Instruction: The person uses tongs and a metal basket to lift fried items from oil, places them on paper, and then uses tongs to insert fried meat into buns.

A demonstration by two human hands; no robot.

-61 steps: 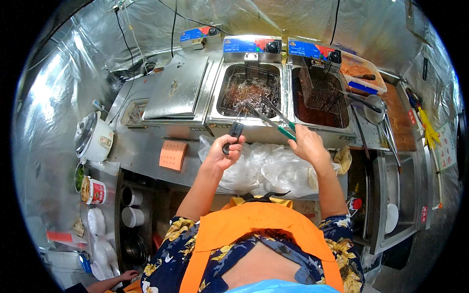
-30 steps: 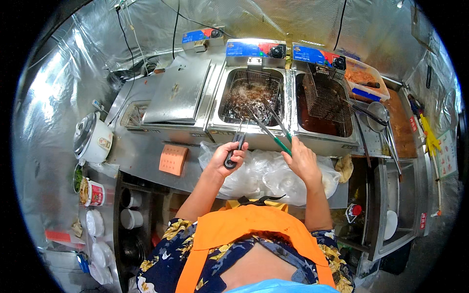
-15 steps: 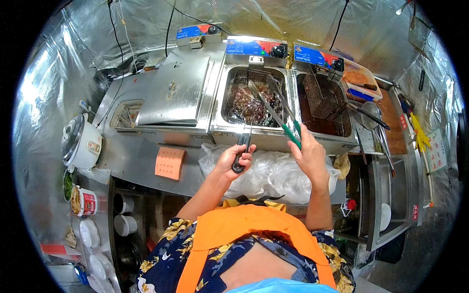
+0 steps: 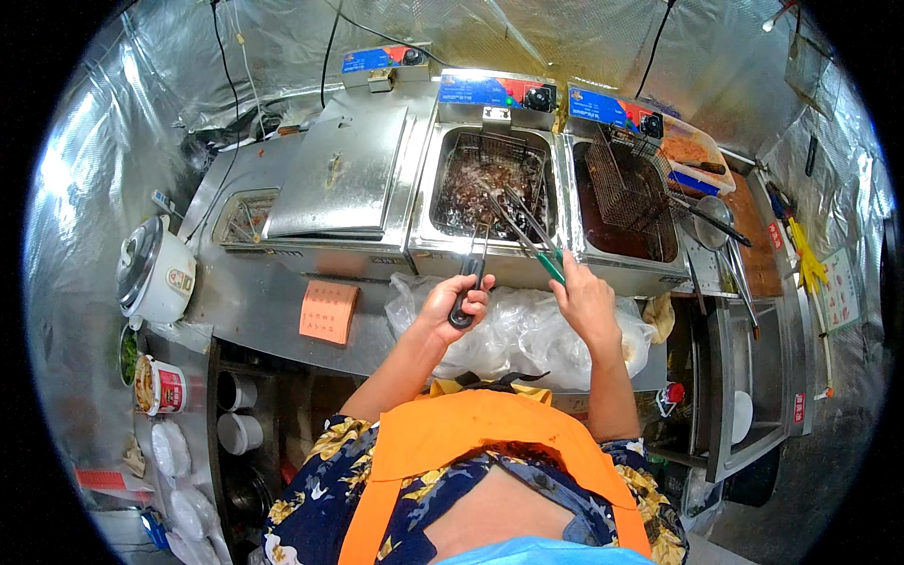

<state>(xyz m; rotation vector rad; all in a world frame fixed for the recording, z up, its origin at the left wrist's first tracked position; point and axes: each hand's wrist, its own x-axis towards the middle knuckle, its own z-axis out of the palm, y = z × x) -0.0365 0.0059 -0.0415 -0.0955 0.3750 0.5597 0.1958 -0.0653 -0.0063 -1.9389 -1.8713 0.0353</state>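
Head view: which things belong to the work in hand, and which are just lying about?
In use:
- left hand, gripping a black handle
- right hand, holding green-handled tongs
- middle fryer with its wire basket

Just lying about:
- orange paper pad
- white cooker
- crumpled plastic bags

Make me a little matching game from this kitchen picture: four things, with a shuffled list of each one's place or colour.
1. tongs
2. paper pad
3. black handle
4. rice cooker

A. white body
B. in the left hand
C. orange-pink
D. in the right hand

Pairs: 1-D, 2-C, 3-B, 4-A
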